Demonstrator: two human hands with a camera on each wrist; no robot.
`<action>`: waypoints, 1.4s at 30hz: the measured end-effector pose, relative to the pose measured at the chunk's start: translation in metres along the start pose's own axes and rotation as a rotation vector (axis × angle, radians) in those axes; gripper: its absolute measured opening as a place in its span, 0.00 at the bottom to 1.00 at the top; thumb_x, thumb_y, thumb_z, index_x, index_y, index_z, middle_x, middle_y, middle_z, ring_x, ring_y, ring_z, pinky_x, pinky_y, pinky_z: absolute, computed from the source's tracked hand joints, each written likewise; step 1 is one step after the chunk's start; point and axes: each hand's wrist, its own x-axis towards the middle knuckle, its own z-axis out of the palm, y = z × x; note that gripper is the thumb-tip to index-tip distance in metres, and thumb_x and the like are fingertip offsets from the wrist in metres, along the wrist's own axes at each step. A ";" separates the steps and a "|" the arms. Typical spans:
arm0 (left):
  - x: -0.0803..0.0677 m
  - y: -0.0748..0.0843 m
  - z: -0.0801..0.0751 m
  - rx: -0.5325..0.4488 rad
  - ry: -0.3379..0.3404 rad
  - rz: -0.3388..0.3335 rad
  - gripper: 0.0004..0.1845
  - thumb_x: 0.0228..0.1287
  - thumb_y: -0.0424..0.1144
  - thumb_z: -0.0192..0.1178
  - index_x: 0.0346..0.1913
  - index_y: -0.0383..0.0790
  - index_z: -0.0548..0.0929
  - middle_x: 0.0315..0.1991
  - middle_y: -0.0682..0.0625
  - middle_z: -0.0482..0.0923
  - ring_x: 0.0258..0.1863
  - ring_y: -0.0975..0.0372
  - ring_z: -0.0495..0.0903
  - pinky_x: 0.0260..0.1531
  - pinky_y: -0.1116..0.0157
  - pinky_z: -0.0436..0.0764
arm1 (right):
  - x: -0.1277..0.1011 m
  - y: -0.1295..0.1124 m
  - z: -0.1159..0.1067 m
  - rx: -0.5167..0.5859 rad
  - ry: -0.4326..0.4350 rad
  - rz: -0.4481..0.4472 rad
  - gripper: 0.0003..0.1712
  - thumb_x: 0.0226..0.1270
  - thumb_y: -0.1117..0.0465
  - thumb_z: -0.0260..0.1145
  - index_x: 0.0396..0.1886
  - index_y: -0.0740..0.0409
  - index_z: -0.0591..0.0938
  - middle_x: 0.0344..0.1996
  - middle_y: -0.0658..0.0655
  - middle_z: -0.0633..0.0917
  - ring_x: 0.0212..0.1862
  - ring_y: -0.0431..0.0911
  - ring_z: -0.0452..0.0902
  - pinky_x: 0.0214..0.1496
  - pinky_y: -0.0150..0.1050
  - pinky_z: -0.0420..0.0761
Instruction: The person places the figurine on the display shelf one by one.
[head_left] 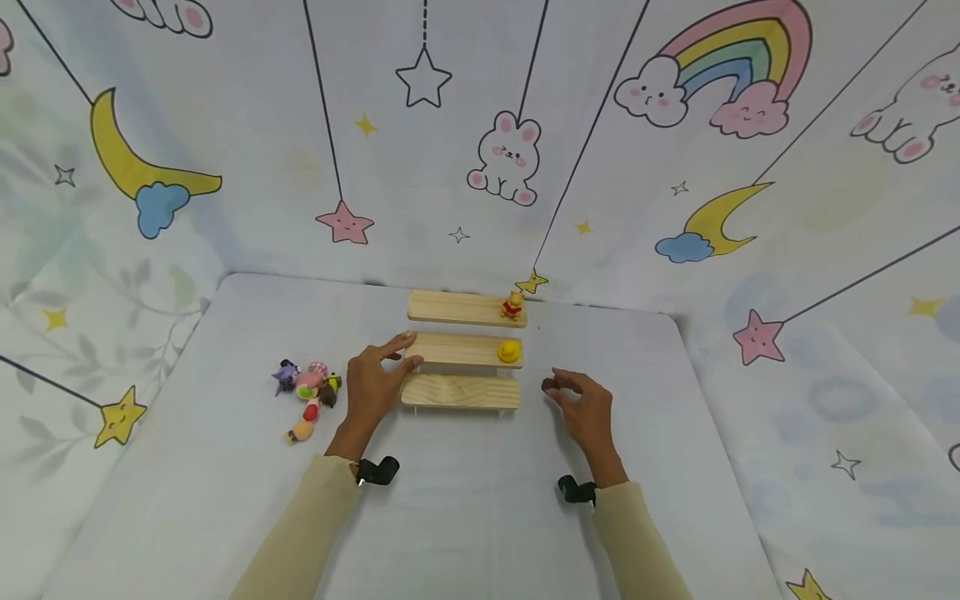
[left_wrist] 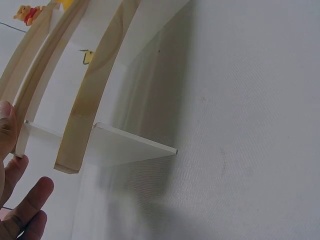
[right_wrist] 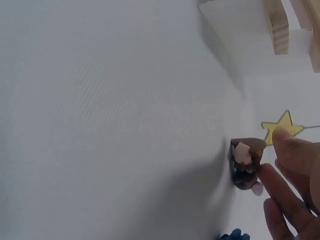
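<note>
Right fingers [right_wrist: 282, 194] on brown figurine [right_wrist: 247, 161] (pale-patched)

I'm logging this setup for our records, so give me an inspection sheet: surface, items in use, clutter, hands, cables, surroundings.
Surface: white cloth.
Items in use: three-tier wooden shelf; Winnie-the-Pooh figurine on the back board, yellow figurine on the middle board, both near the right ends.
Clutter: jumbled figurines left of the left hand.
Hands: left hand grips the middle board's left end; right hand pinches a brown figurine.
Cables: nothing seen.
Surroundings: cartoon-printed backdrop.
</note>
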 end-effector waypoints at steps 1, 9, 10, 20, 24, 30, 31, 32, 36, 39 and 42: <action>0.000 0.000 0.000 0.002 0.000 0.001 0.27 0.60 0.50 0.77 0.63 0.53 0.89 0.60 0.50 0.89 0.45 0.49 0.89 0.43 0.48 0.83 | 0.001 -0.001 0.000 0.000 -0.003 0.003 0.24 0.64 0.65 0.80 0.60 0.51 0.89 0.53 0.57 0.92 0.56 0.55 0.89 0.66 0.59 0.81; 0.001 0.000 0.001 0.001 0.004 0.012 0.27 0.59 0.49 0.78 0.63 0.51 0.89 0.61 0.50 0.89 0.45 0.49 0.90 0.41 0.51 0.82 | 0.008 -0.001 0.001 -0.010 0.061 0.026 0.21 0.66 0.67 0.78 0.58 0.53 0.89 0.50 0.60 0.92 0.60 0.57 0.86 0.64 0.57 0.82; 0.001 0.000 0.001 0.000 0.004 0.012 0.27 0.59 0.49 0.79 0.62 0.50 0.89 0.61 0.50 0.88 0.45 0.49 0.90 0.42 0.50 0.82 | 0.009 0.000 0.000 -0.007 0.074 0.031 0.20 0.66 0.67 0.78 0.58 0.53 0.90 0.51 0.60 0.92 0.60 0.57 0.86 0.64 0.57 0.82; 0.001 0.000 -0.001 0.006 0.006 0.010 0.27 0.59 0.49 0.78 0.63 0.51 0.89 0.60 0.50 0.89 0.45 0.49 0.90 0.41 0.50 0.82 | 0.018 0.014 -0.006 -0.027 0.061 0.062 0.17 0.70 0.68 0.75 0.57 0.55 0.90 0.52 0.64 0.91 0.59 0.63 0.85 0.64 0.62 0.80; 0.001 -0.001 -0.001 0.006 0.003 0.014 0.27 0.60 0.50 0.77 0.63 0.50 0.89 0.60 0.50 0.89 0.46 0.49 0.90 0.41 0.51 0.82 | 0.020 0.017 -0.006 -0.043 0.029 0.096 0.16 0.72 0.68 0.72 0.57 0.56 0.90 0.54 0.63 0.91 0.59 0.62 0.85 0.66 0.61 0.78; 0.001 -0.002 -0.001 -0.009 -0.004 0.002 0.27 0.61 0.52 0.77 0.63 0.53 0.89 0.57 0.48 0.91 0.46 0.48 0.90 0.41 0.50 0.82 | 0.023 0.020 -0.004 -0.057 0.016 0.092 0.13 0.72 0.69 0.72 0.54 0.59 0.90 0.53 0.64 0.91 0.58 0.62 0.85 0.67 0.61 0.77; 0.001 -0.002 -0.001 -0.013 -0.004 0.000 0.27 0.60 0.51 0.77 0.63 0.53 0.89 0.55 0.47 0.91 0.46 0.48 0.90 0.42 0.49 0.82 | 0.024 0.020 -0.003 -0.061 0.017 0.092 0.13 0.72 0.69 0.72 0.53 0.59 0.90 0.52 0.64 0.91 0.58 0.62 0.85 0.66 0.61 0.77; 0.001 -0.002 -0.001 -0.015 -0.005 -0.002 0.27 0.60 0.51 0.77 0.63 0.54 0.89 0.53 0.46 0.92 0.46 0.48 0.90 0.43 0.49 0.83 | 0.024 0.021 -0.003 -0.067 0.016 0.095 0.12 0.72 0.69 0.72 0.53 0.60 0.91 0.51 0.65 0.91 0.59 0.63 0.85 0.66 0.61 0.77; 0.001 -0.001 0.000 -0.015 0.000 -0.006 0.26 0.59 0.52 0.78 0.62 0.56 0.89 0.44 0.42 0.93 0.46 0.47 0.89 0.46 0.47 0.83 | 0.026 0.022 -0.001 -0.088 0.007 0.110 0.10 0.73 0.69 0.71 0.51 0.61 0.91 0.49 0.66 0.91 0.59 0.63 0.85 0.65 0.60 0.79; 0.001 -0.001 0.000 0.004 0.008 0.004 0.27 0.58 0.51 0.79 0.61 0.55 0.89 0.45 0.43 0.93 0.46 0.48 0.88 0.46 0.47 0.84 | 0.027 0.022 0.000 -0.095 0.001 0.117 0.08 0.73 0.68 0.71 0.49 0.61 0.91 0.48 0.66 0.91 0.59 0.63 0.84 0.64 0.60 0.79; 0.001 -0.001 -0.001 0.030 0.016 0.020 0.27 0.56 0.51 0.79 0.61 0.54 0.90 0.46 0.44 0.93 0.45 0.48 0.88 0.44 0.47 0.84 | 0.027 0.021 0.000 -0.088 -0.003 0.118 0.07 0.72 0.68 0.73 0.46 0.61 0.91 0.47 0.66 0.92 0.59 0.63 0.84 0.65 0.60 0.78</action>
